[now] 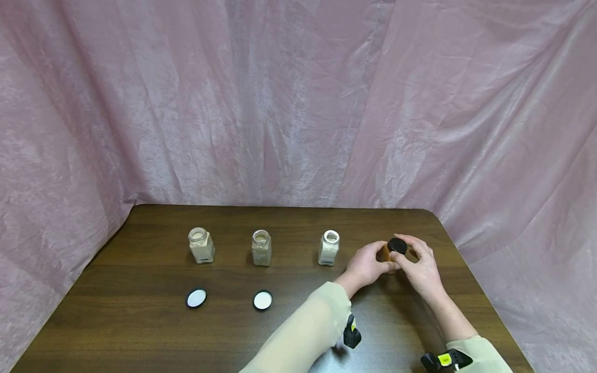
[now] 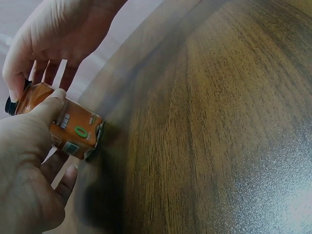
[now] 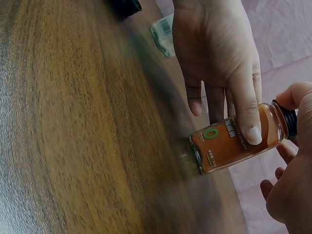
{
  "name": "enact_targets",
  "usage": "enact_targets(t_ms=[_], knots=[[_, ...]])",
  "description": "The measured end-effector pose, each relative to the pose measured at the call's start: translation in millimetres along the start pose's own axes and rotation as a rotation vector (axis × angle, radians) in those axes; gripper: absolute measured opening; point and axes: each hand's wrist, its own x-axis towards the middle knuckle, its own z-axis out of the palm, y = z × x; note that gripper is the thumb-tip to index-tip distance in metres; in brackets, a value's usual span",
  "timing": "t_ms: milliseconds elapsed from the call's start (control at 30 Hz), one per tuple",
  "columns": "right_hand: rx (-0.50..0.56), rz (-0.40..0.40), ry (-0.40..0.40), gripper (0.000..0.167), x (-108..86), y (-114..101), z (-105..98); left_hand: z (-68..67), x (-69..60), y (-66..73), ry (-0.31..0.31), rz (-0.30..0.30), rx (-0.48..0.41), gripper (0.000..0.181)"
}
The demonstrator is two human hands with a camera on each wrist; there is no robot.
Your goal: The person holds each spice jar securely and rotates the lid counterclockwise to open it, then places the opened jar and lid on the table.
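A glass spice jar [image 3: 219, 146] of orange-brown powder stands at the right part of the table, its black lid [image 1: 397, 245] on top. My left hand [image 1: 366, 267] holds the jar's body between thumb and fingers; the thumb lies across the printed side in both wrist views. From the other side my right hand [image 1: 422, 267] pinches the black lid by its rim. In the right wrist view the powder and a green printed ring show below the left thumb. Part of the jar is hidden behind the hands in the head view.
Three lidless glass jars of pale powder, one on the left [image 1: 202, 247], one in the middle [image 1: 261, 248] and one nearer the hands [image 1: 328, 248], stand in a row. Two lids, left [image 1: 196, 298] and right [image 1: 263, 300], lie white side up. A pink curtain [image 1: 298, 103] hangs behind.
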Motion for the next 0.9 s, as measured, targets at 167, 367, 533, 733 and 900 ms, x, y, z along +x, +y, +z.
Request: enact_targets(t_ms=[167, 367, 533, 733, 900], knots=[[0.002, -0.007, -0.009, 0.049, -0.2, -1.0, -0.4, 0.2, 0.8, -0.5, -0.004, 0.001, 0.009, 0.048], [0.017, -0.007, -0.037, 0.063, -1.0, -0.9, -1.6, 0.9, 1.1, -0.8, -0.004, 0.007, 0.023, 0.049], [0.013, 0.011, -0.037, 0.071, -0.9, 2.4, -0.5, 1.3, 1.5, -1.4, -0.001, 0.011, 0.032, 0.049], [0.007, 0.037, -0.009, 0.072, -0.2, 2.9, 0.5, 1.7, 1.8, -2.3, -0.005, 0.011, 0.03, 0.048], [0.007, 0.109, 0.007, 0.072, -1.0, 1.2, 0.5, 1.8, 1.8, -2.6, -0.006, 0.004, 0.023, 0.048]])
